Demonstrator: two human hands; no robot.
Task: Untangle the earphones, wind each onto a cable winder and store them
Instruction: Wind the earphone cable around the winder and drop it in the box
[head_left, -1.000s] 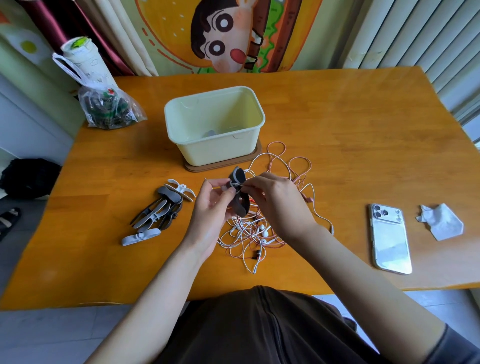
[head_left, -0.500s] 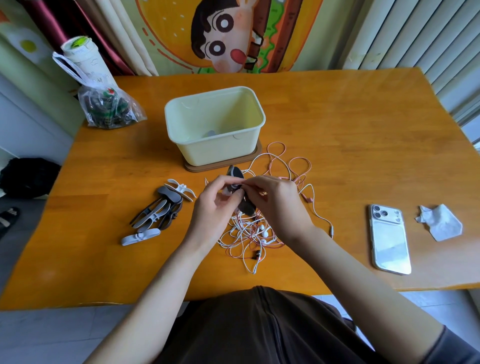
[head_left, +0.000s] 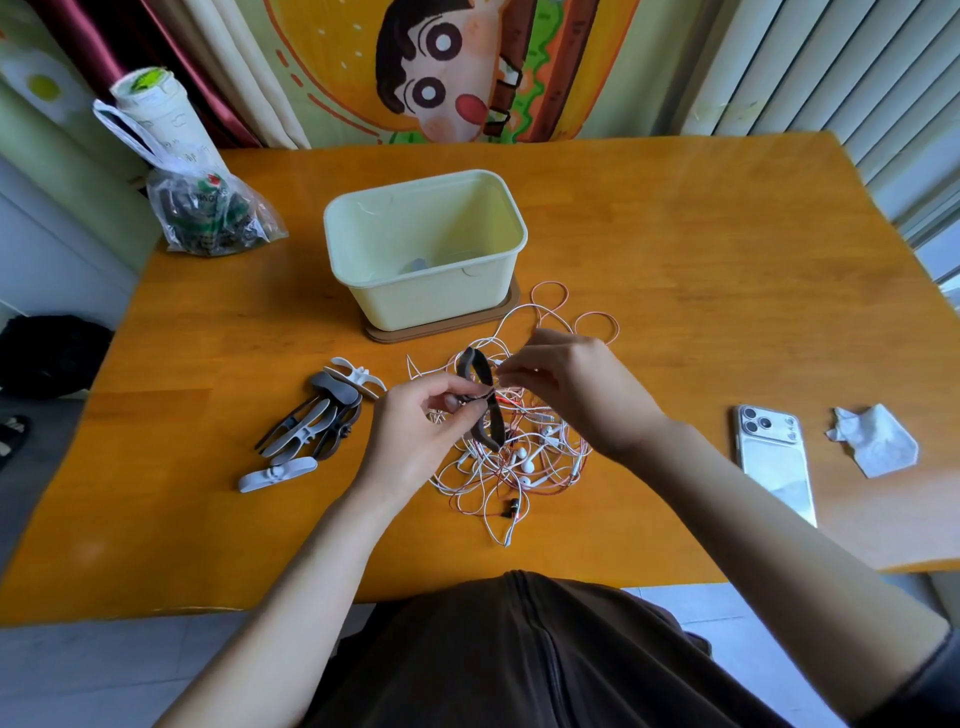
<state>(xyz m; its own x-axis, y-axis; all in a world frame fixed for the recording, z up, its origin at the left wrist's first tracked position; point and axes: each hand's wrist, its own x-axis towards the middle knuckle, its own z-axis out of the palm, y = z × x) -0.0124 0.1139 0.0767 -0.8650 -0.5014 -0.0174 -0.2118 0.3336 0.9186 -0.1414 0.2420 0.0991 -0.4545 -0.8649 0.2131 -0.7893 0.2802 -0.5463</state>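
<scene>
A dark grey cable winder (head_left: 483, 400) stands upright above a tangle of white and pink earphones (head_left: 519, 457) on the orange table (head_left: 675, 312). My left hand (head_left: 415, 431) pinches the winder at its middle. My right hand (head_left: 576, 389) pinches a thin earphone cable beside the winder's waist, fingers curled. The tangle lies partly hidden under both hands. A pile of spare grey and white winders (head_left: 317, 421) lies to the left. The pale yellow storage box (head_left: 363, 280) stands on a brown lid behind the tangle; a small pale thing sits inside it.
A phone (head_left: 776, 457) lies face down on the right with a crumpled tissue (head_left: 878, 439) beyond it. A clear plastic bag (head_left: 208, 218) and a white cup (head_left: 150, 104) stand at the far left corner. The table's front edge is close to my body.
The winder has turned a little in my left hand. My right hand has drawn slightly right and up with the cable pinched in it.
</scene>
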